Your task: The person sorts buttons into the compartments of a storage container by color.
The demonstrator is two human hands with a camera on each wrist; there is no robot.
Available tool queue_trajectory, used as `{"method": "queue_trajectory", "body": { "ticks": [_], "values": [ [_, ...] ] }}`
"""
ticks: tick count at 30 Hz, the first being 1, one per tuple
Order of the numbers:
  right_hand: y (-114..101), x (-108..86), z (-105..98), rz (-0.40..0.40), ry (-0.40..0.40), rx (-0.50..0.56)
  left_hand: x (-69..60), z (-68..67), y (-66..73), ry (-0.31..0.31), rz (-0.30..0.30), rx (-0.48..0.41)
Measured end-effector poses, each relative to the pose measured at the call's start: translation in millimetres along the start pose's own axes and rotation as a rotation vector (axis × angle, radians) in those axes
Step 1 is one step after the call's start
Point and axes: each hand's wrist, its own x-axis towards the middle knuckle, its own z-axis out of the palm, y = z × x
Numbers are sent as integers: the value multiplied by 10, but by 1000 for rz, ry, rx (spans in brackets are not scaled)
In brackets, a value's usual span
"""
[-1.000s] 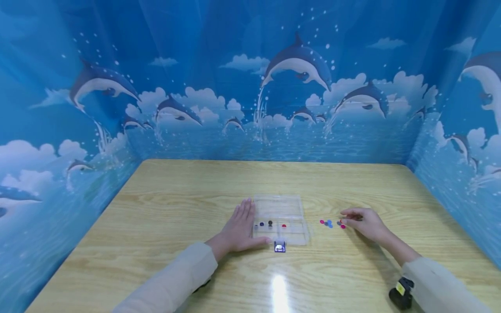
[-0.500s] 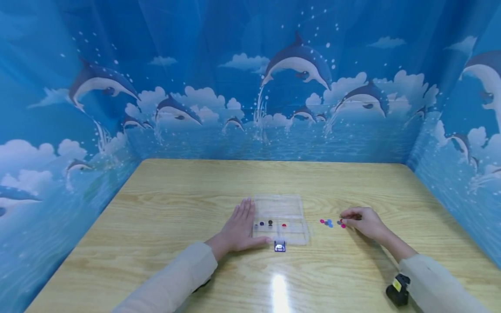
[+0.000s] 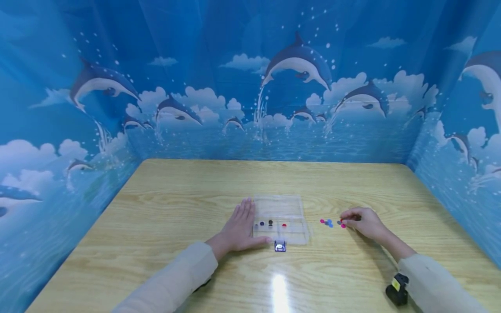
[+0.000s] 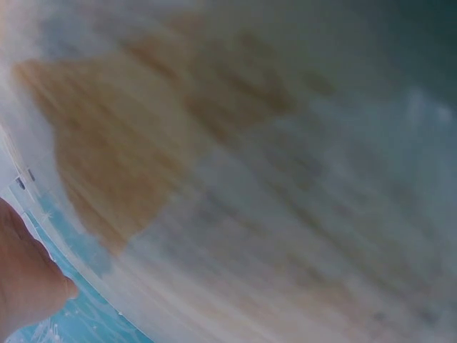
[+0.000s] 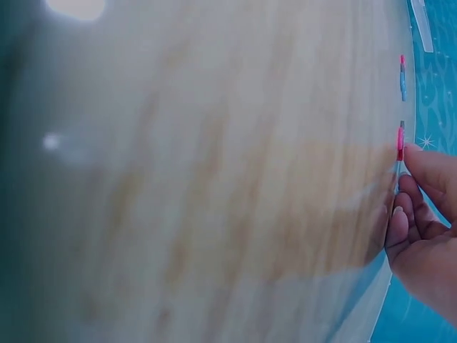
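Note:
My left hand (image 3: 239,230) lies with straight fingers along the left edge of a clear plastic compartment box (image 3: 291,237), its thumb at the front edge. The box's lid (image 3: 278,205) is folded back. In its compartments are a few dark round pieces (image 3: 270,223) and a red one (image 3: 284,225). To the right of the box, my right hand (image 3: 364,222) pinches a small red disc (image 5: 400,153) between thumb and fingers at table level; the fingertips partly hide it. Beside it lie pink and grey discs (image 3: 343,226). Several pink and blue discs (image 3: 329,223) lie nearer the box.
A small dark-blue-edged tag or clip (image 3: 279,246) sits at the box's front edge. The wooden table (image 3: 188,182) reaches back to a blue dolphin-printed curtain (image 3: 219,78). A black wrist device (image 3: 397,289) hangs under the right sleeve.
My right thumb and fingers have come closer together at the red disc, and the right wrist has shifted slightly. The left hand and the box have stayed in place.

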Motion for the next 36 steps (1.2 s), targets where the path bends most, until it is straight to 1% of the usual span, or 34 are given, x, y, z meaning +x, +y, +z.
{"method": "queue_trajectory", "body": {
  "ticks": [8,24,31,36],
  "values": [
    [16,13,15,13,2,-23,-1,1,3,-6,1,8],
    [28,35,22,-1,-5,-31,-3,-6,10,1,1,14],
    [-21,33,25,17,-15,-49,1,1,9,-4,-4,12],
    [-30,32,24,6,-13,-59,0,0,8,-6,-5,11]
  ]
}}
